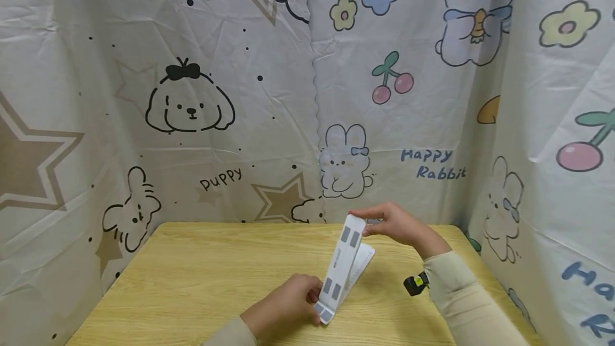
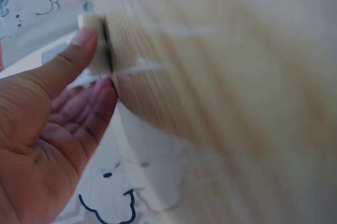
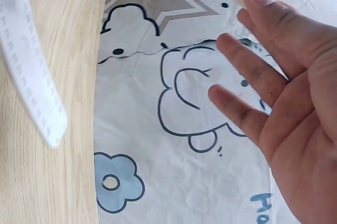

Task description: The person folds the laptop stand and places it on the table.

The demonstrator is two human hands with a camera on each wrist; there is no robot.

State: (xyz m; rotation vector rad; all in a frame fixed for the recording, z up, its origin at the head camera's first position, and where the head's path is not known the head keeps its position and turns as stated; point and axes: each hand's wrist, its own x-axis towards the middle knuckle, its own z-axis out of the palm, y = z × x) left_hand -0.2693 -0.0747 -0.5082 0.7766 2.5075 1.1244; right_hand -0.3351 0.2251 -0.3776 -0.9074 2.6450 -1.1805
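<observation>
Our left hand (image 1: 290,299) pinches the low end of a tilted, grey-padded white V-shaped stand (image 1: 336,260), roughly midway between the side edges of the yellow wood-grain tabletop (image 1: 206,260); our right hand (image 1: 395,225) pinches its raised end

The tabletop (image 1: 202,260) leaves room leftward; the white stand (image 1: 340,266) and curtain (image 1: 274,138) obstruct.

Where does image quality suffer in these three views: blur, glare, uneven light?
Head view: soft light, the white folding stand clear in outline but its small lettering unreadable; left wrist view: wood-grain tabletop blurred, with pale glare streaks and washed-out brightness toward the upper right; right wrist view: sharper, the right hand and printed curtain lines fairly crisp.
</observation>
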